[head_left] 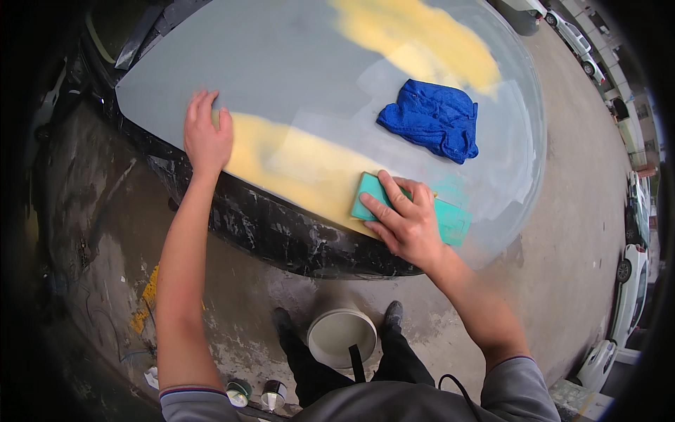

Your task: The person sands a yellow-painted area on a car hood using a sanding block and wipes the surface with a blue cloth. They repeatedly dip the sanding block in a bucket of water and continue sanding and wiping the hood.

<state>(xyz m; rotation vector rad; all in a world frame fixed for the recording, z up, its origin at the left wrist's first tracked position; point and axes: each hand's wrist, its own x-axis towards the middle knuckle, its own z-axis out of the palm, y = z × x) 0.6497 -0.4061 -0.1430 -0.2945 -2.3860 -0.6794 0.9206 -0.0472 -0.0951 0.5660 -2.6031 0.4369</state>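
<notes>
A grey car hood (281,63) with yellow patches spreads out in front of me. My right hand (411,218) grips a teal sanding block (365,195), which lies against the hood's near edge, partly on the long yellow strip (302,165). Some of the block is hidden under my fingers. To the right of that hand, a teal smear (452,218) marks the surface. Over on the left, my left hand (207,133) rests on the hood beside the strip's end, fingers stretched and holding nothing. A crumpled blue cloth (436,119) lies on the hood beyond the block.
Below the hood's dark, scuffed edge (281,232), a pale bucket (316,342) stands on the floor between my feet. Two small cans (239,392) sit left of my legs. Parked cars (631,292) line the far right of the concrete floor (569,225).
</notes>
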